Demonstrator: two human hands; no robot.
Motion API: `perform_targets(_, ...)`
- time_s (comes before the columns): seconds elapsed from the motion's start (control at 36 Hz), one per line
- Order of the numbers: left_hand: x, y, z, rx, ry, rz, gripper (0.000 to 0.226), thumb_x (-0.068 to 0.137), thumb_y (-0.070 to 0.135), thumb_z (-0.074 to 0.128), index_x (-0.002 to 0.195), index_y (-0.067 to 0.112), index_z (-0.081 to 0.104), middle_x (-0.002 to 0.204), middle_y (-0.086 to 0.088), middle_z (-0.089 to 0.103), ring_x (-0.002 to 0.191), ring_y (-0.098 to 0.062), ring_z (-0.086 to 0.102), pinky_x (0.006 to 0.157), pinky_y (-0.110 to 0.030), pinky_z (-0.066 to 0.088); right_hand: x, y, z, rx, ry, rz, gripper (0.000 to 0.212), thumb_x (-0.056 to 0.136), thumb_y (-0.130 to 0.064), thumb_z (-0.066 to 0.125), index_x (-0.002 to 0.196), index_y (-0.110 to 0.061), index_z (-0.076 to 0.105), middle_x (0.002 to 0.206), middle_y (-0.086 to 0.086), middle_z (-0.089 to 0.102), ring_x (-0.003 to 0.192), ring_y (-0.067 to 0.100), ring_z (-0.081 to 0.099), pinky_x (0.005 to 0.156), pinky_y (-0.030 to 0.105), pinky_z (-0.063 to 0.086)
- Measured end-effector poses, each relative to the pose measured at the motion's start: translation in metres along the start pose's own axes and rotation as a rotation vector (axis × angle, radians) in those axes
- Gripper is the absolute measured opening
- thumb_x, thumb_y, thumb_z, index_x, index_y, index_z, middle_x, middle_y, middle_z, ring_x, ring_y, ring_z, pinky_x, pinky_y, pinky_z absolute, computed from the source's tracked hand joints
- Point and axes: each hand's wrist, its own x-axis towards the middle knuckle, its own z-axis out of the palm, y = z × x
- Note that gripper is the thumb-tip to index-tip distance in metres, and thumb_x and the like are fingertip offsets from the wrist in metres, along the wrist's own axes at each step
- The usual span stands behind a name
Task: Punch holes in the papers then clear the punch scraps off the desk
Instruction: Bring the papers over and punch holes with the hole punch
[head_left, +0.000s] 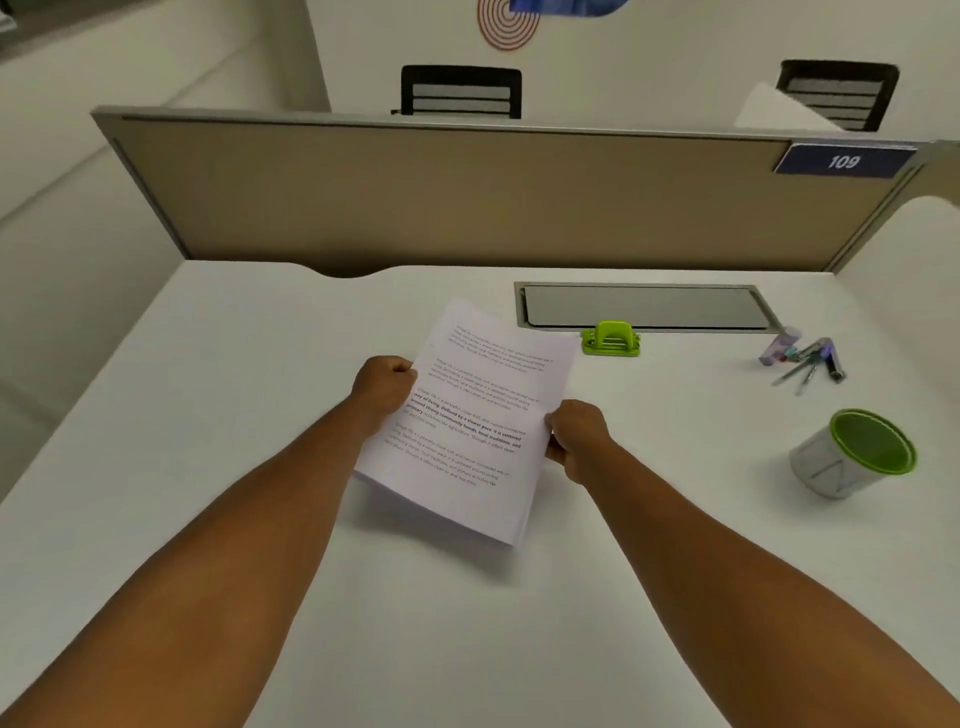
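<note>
The papers (470, 415) are a thin printed stack held tilted above the middle of the white surface (208, 415), turned so their corners point away and toward the person; a soft shadow lies on the surface under the near corner, so the stack is lifted clear. The left hand (384, 387) grips the stack's left edge with its fingers curled round it, and the right hand (576, 436) pinches the right edge, thumb on the printed side. Both bare forearms reach in from the near corners, stretched out and angled toward each other.

Just beyond the stack's far right corner, apart from it, a green hole punch (611, 339) stands against the near rim of a grey recessed cable tray (644, 306). To the right, well apart from the papers, a small cluster of pens and stationery (805, 358) lies loose, and nearer the person a grey mesh cup with a green rim (857, 452) lies tipped, its mouth facing up and to the right.

Left of the papers and all along the near side the surface is open. Its far edge, with a shallow curved notch (345, 273), meets a tan partition (467, 192) bearing a blue plate marked 109 (844, 162). Two dark chair backs (461, 92) show beyond the partition.
</note>
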Motion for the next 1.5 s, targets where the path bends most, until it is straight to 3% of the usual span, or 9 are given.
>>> perform_targets(0.11, -0.008, 0.018, 0.033, -0.028, -0.050, -0.037, 0.019, 0.093, 0.018, 0.054, 0.082, 0.013, 0.069, 0.089, -0.005, 0.068, 0.085, -0.023, 0.061, 0.074, -0.029, 0.049, 0.007, -0.002, -0.037, -0.019, 0.032, -0.021, 0.027, 0.091, 0.006, 0.042, 0.090, -0.011, 0.063, 0.094, 0.006, 0.067, 0.081, 0.024, 0.067, 0.055, 0.031, 0.056)
perform_targets(0.31, -0.018, 0.042, 0.073, -0.215, -0.227, -0.175, 0.025, 0.096, 0.017, 0.050, 0.113, 0.006, 0.064, 0.118, -0.016, 0.066, 0.111, -0.035, 0.062, 0.101, -0.050, 0.048, 0.017, -0.010, -0.087, -0.008, 0.063, -0.038, 0.032, 0.088, 0.009, 0.038, 0.098, -0.008, 0.063, 0.100, 0.009, 0.069, 0.091, 0.029, 0.069, 0.079, 0.045, 0.061)
perform_targets(0.5, -0.022, 0.057, 0.099, -0.401, -0.473, -0.273, 0.035, 0.102, 0.028, 0.045, 0.131, 0.009, 0.055, 0.124, -0.012, 0.066, 0.110, -0.030, 0.064, 0.099, -0.045, 0.049, 0.019, -0.017, -0.119, 0.048, 0.054, -0.018, 0.033, 0.091, 0.010, 0.038, 0.090, -0.013, 0.061, 0.092, 0.004, 0.069, 0.079, 0.023, 0.069, 0.049, 0.028, 0.056)
perform_targets(0.64, -0.019, 0.058, 0.112, -0.455, -0.608, -0.318, 0.035, 0.100, 0.031, 0.049, 0.128, 0.011, 0.059, 0.122, -0.012, 0.067, 0.111, -0.030, 0.065, 0.100, -0.048, 0.048, 0.022, -0.016, -0.135, 0.070, 0.060, 0.005, 0.033, 0.092, 0.011, 0.039, 0.089, -0.014, 0.061, 0.090, 0.003, 0.068, 0.078, 0.022, 0.068, 0.047, 0.028, 0.055)
perform_targets(0.94, -0.013, 0.068, 0.139, -0.296, -0.541, -0.255, 0.032, 0.100, 0.022, 0.052, 0.126, 0.005, 0.059, 0.116, -0.014, 0.069, 0.102, -0.033, 0.068, 0.091, -0.050, 0.053, 0.030, -0.012, -0.157, 0.087, 0.067, 0.069, 0.032, 0.096, 0.007, 0.040, 0.087, -0.014, 0.062, 0.087, 0.002, 0.067, 0.074, 0.020, 0.066, 0.044, 0.028, 0.053)
perform_targets(1.14, -0.008, 0.074, 0.153, -0.185, -0.454, -0.216, 0.033, 0.099, 0.020, 0.053, 0.127, 0.004, 0.058, 0.118, -0.016, 0.067, 0.104, -0.034, 0.066, 0.094, -0.049, 0.052, 0.035, -0.010, -0.160, 0.112, 0.057, 0.130, 0.028, 0.092, 0.005, 0.040, 0.103, -0.011, 0.060, 0.089, 0.006, 0.069, 0.074, 0.023, 0.068, 0.049, 0.030, 0.054)
perform_targets(1.31, -0.007, 0.078, 0.160, -0.032, -0.510, -0.190, 0.033, 0.100, 0.030, 0.051, 0.127, 0.011, 0.056, 0.110, -0.008, 0.068, 0.097, -0.028, 0.066, 0.090, -0.044, 0.054, 0.042, -0.003, -0.170, 0.189, 0.006, 0.157, 0.016, 0.094, -0.021, 0.061, 0.109, -0.016, 0.061, 0.098, 0.010, 0.071, 0.081, 0.026, 0.071, 0.054, 0.033, 0.057)
perform_targets(1.39, -0.006, 0.080, 0.166, -0.003, -0.535, -0.177, 0.034, 0.100, 0.030, 0.052, 0.128, 0.011, 0.055, 0.112, -0.007, 0.066, 0.099, -0.027, 0.064, 0.091, -0.042, 0.052, 0.048, 0.004, -0.176, 0.197, -0.004, 0.144, 0.019, 0.096, -0.014, 0.058, 0.115, -0.013, 0.060, 0.100, 0.009, 0.072, 0.086, 0.026, 0.071, 0.057, 0.035, 0.059)
perform_targets(1.5, -0.005, 0.084, 0.176, 0.023, -0.552, -0.163, 0.028, 0.099, 0.030, 0.054, 0.121, 0.014, 0.057, 0.101, -0.002, 0.066, 0.088, -0.021, 0.065, 0.077, -0.035, 0.052, 0.053, 0.008, -0.182, 0.169, 0.042, 0.113, 0.023, 0.099, -0.009, 0.050, 0.120, -0.013, 0.057, 0.100, 0.006, 0.071, 0.088, 0.026, 0.070, 0.060, 0.035, 0.058)
